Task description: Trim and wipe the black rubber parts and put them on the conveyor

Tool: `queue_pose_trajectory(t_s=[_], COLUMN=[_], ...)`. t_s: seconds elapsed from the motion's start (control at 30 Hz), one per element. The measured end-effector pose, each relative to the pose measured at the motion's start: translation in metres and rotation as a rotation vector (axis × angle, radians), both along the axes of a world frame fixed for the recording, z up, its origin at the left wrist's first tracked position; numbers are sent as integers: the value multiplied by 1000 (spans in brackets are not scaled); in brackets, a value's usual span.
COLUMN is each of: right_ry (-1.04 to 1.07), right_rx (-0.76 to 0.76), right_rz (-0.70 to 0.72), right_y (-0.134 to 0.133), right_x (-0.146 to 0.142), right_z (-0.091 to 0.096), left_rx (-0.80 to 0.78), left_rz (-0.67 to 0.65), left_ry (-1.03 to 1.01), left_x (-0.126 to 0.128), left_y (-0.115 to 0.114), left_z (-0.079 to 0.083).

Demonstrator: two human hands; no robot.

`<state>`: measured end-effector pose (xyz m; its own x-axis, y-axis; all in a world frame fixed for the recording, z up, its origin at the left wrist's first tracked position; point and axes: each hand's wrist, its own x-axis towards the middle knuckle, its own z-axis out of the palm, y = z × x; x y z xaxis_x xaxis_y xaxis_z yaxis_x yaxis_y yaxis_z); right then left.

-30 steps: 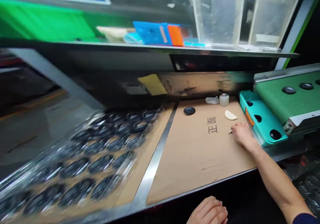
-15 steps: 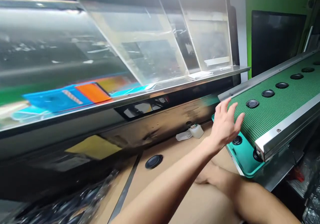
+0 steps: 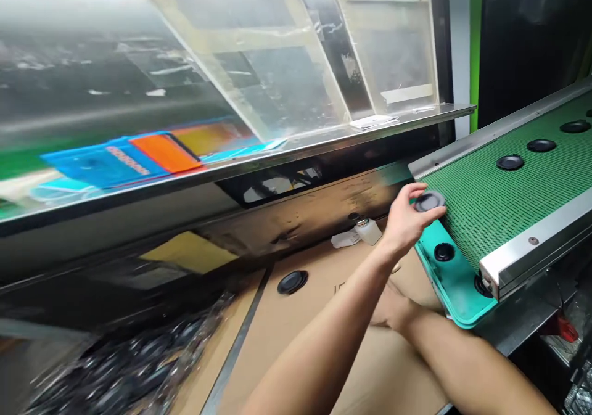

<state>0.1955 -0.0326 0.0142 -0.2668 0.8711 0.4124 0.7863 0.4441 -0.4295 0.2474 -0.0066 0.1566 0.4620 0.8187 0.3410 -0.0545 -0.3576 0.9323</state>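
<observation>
Two hands [image 3: 407, 221], one held black disc [image 3: 429, 201], one white bottle [image 3: 369, 232]

Nothing readable, cardboard sheet's [image 3: 314, 307] characters half-hidden

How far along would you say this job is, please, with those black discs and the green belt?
Done: a row of black discs sits on the green conveyor belt. In hand: the left hand holds another disc at the belt's edge. Left: one disc on the cardboard sheet, plus the plastic-wrapped pile at lower left.
</observation>
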Motion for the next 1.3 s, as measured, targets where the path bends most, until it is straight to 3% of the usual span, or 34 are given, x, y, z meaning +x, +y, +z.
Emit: queue_pose_trajectory(t_s=[0.1, 0.2, 0.27, 0.33, 0.43, 0.53, 0.63, 0.73, 0.93, 1.0, 1.1, 1.17, 1.23, 1.3], right_ry=[-110, -185, -171, -135, -131, -172, -116, -61, -151, -191, -219, -209, -157, -86], right_rx=[-41, -47, -25, -7, -54, -138, -57, 17, -30, -8, -91, -169, -174, -126], right_rz=[65, 53, -50, -260, -509, -493, -482, -501, -560, -476, -102, 63, 70, -20], right_y=[2, 3, 4, 5, 9, 14, 19, 25, 20, 10, -7, -14, -15, -8], right_x=[-6, -6, -3, 3, 16, 27, 30, 31, 34, 33, 27, 21, 15, 13], right_z=[-15, -17, -13, -10, -9, -11, -12, -11, 1, 9, 19, 20, 19, 19], left_rx=[-257, -480, -563, -613, -668, -732, -796, -850, -966, -994, -998, -986, -992, -1035], left_rz=[169, 337, 422, 409, 257, 118, 31, -3, 63, 89, 54, 24, 24, 15], left_ry=[-162, -260, -307, -346, -390, -411, -467, -580, -869, -914, -950, -974, -1005, -1014], left_x=[-95, -184, -224, -246, -254, -248, -245, -248, -259, -262, -265, -266, -265, -265], left_y=[13, 17, 15, 9, 0, -3, 0, 5, 17, 20, 22, 23, 23, 22], left_z=[-45, -97, -125, -142, -150, -149, -149, -151, -147, -146, -144, -144, -144, -144])
